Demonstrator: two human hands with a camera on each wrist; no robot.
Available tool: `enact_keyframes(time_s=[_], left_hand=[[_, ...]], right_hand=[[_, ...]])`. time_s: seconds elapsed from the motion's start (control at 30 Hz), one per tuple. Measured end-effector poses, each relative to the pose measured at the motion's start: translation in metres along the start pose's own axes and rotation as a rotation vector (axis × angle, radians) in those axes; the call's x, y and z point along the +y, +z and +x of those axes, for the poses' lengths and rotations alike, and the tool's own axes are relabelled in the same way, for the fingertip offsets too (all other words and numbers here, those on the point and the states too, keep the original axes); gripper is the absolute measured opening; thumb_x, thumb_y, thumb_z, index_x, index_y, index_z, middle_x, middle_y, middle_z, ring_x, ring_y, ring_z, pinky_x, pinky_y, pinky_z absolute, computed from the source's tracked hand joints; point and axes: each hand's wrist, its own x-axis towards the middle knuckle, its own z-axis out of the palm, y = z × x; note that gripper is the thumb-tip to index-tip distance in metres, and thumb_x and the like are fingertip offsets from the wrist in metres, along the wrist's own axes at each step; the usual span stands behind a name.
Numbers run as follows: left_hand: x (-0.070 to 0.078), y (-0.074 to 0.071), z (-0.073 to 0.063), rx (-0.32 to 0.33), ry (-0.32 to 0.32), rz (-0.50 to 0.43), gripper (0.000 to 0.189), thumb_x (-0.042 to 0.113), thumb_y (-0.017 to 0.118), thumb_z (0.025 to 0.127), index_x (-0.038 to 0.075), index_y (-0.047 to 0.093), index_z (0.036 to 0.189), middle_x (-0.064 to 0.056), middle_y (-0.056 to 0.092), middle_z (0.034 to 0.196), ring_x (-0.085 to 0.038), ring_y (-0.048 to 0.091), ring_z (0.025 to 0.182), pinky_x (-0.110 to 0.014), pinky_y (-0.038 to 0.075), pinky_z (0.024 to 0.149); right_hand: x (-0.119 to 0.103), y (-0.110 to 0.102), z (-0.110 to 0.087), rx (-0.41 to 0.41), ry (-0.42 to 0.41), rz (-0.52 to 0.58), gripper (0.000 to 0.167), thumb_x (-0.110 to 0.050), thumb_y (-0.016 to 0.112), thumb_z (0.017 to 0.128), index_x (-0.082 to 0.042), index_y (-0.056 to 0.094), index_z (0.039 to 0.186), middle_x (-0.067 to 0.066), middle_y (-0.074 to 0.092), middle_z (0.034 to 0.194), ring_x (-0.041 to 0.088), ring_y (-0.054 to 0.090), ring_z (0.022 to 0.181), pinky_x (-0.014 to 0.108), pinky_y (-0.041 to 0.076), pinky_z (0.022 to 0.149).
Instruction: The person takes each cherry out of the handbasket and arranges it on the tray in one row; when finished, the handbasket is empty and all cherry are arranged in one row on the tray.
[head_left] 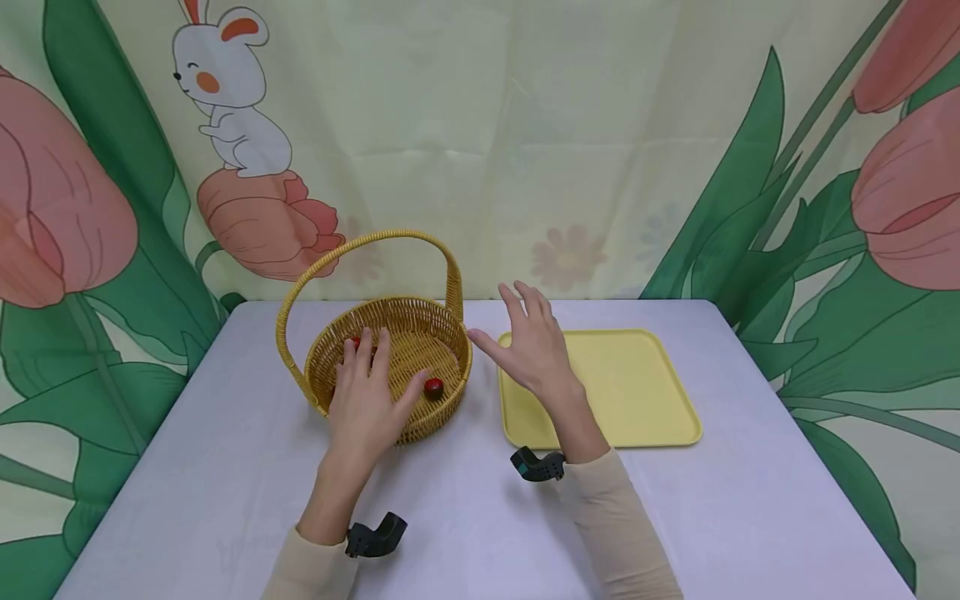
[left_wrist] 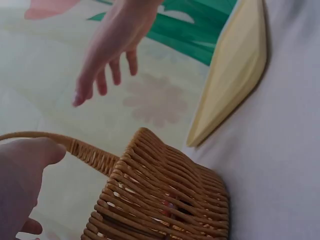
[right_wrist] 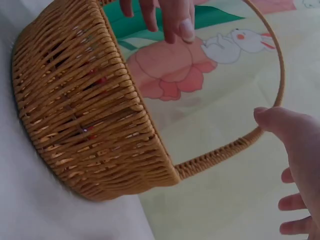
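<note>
A round woven basket (head_left: 457, 404) with a tall arched handle (head_left: 390, 235) stands on the left half of the table. Inside it lie a dark red cherry (head_left: 434, 388) and another red fruit (head_left: 356, 342), partly hidden by fingers. My left hand (head_left: 365, 410) hovers over the basket's near side, fingers spread and holding nothing. Between basket and tray, my right hand (head_left: 534, 343) is raised with its fingers extended and thumb pointing toward the basket rim. In the right wrist view, red shows through the basket's weave (right_wrist: 95, 120).
A shallow yellow tray (head_left: 637, 392) lies to the right of the basket, partly behind my right forearm. A white cloth covers the table (head_left: 465, 533). Behind it hangs a curtain (head_left: 585, 150) printed with tulips and a rabbit. Each wrist wears a black camera mount (head_left: 377, 535).
</note>
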Motion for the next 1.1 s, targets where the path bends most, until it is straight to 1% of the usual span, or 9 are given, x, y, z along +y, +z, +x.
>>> enact_keyframes(time_s=[0.13,0.23,0.37,0.53,0.6,0.73,0.9,1.0,1.1], left_hand=[[-0.004,-0.003,-0.008,0.028,0.022,-0.056,0.084,0.056,0.056,0.096,0.003,0.032,0.156,-0.024,0.029,0.162,-0.046,0.019,0.152,-0.065,0.024,0.118],[-0.005,-0.005,-0.015,0.036,0.026,-0.074,0.081,0.051,0.058,0.096,0.001,0.034,0.155,-0.024,0.033,0.160,-0.047,0.023,0.151,-0.063,0.027,0.118],[-0.008,-0.009,-0.023,0.069,0.031,-0.087,0.077,0.047,0.061,0.096,-0.001,0.037,0.153,-0.025,0.038,0.157,-0.047,0.030,0.148,-0.062,0.032,0.115],[-0.014,-0.011,-0.033,0.121,0.037,-0.075,0.073,0.043,0.063,0.095,-0.003,0.043,0.149,-0.025,0.044,0.152,-0.047,0.041,0.141,-0.065,0.041,0.107],[-0.017,-0.011,-0.038,0.141,0.041,-0.069,0.071,0.040,0.064,0.095,-0.005,0.045,0.146,-0.026,0.047,0.149,-0.046,0.044,0.138,-0.065,0.045,0.102],[-0.021,-0.010,-0.047,0.186,0.047,-0.074,0.066,0.034,0.067,0.094,-0.009,0.049,0.142,-0.028,0.051,0.144,-0.046,0.049,0.134,-0.064,0.048,0.099],[-0.025,-0.007,-0.057,0.219,0.014,-0.078,0.064,0.031,0.069,0.093,-0.011,0.052,0.137,-0.029,0.053,0.141,-0.046,0.052,0.130,-0.062,0.050,0.096],[-0.029,-0.004,-0.062,0.232,-0.013,-0.085,0.063,0.029,0.070,0.092,-0.012,0.053,0.136,-0.030,0.053,0.140,-0.046,0.054,0.129,-0.061,0.050,0.095],[-0.032,-0.001,-0.066,0.261,-0.030,-0.093,0.061,0.026,0.071,0.091,-0.013,0.054,0.135,-0.030,0.054,0.138,-0.047,0.055,0.127,-0.060,0.051,0.094]], right_hand=[[-0.005,0.006,0.006,0.049,-0.060,0.044,0.082,-0.062,0.061,0.089,-0.011,0.043,0.151,0.013,0.041,0.152,0.034,0.038,0.141,0.050,0.042,0.110],[-0.009,0.011,0.009,0.062,-0.085,0.086,0.080,-0.060,0.063,0.089,-0.011,0.046,0.149,0.012,0.045,0.148,0.033,0.042,0.135,0.049,0.046,0.106],[-0.015,0.019,0.012,0.051,-0.105,0.134,0.078,-0.058,0.064,0.089,-0.010,0.047,0.148,0.012,0.048,0.145,0.031,0.045,0.133,0.048,0.048,0.104],[-0.022,0.029,0.016,0.035,-0.144,0.174,0.076,-0.055,0.065,0.090,-0.009,0.047,0.148,0.011,0.050,0.144,0.030,0.046,0.132,0.048,0.049,0.103],[-0.025,0.032,0.018,0.028,-0.155,0.188,0.075,-0.054,0.065,0.090,-0.009,0.047,0.147,0.011,0.050,0.143,0.030,0.046,0.132,0.048,0.049,0.104],[-0.028,0.037,0.020,0.005,-0.161,0.223,0.074,-0.053,0.064,0.091,-0.008,0.047,0.147,0.012,0.050,0.143,0.028,0.046,0.133,0.047,0.048,0.106],[-0.032,0.044,0.023,-0.038,-0.155,0.276,0.074,-0.051,0.065,0.092,-0.007,0.045,0.148,0.013,0.050,0.141,0.027,0.047,0.131,0.045,0.046,0.108],[-0.036,0.048,0.024,-0.067,-0.140,0.302,0.075,-0.051,0.065,0.092,-0.008,0.043,0.149,0.012,0.049,0.142,0.027,0.048,0.132,0.045,0.046,0.109],[-0.039,0.053,0.025,-0.095,-0.130,0.317,0.076,-0.051,0.065,0.092,-0.009,0.042,0.150,0.012,0.048,0.144,0.027,0.048,0.134,0.044,0.045,0.111]])
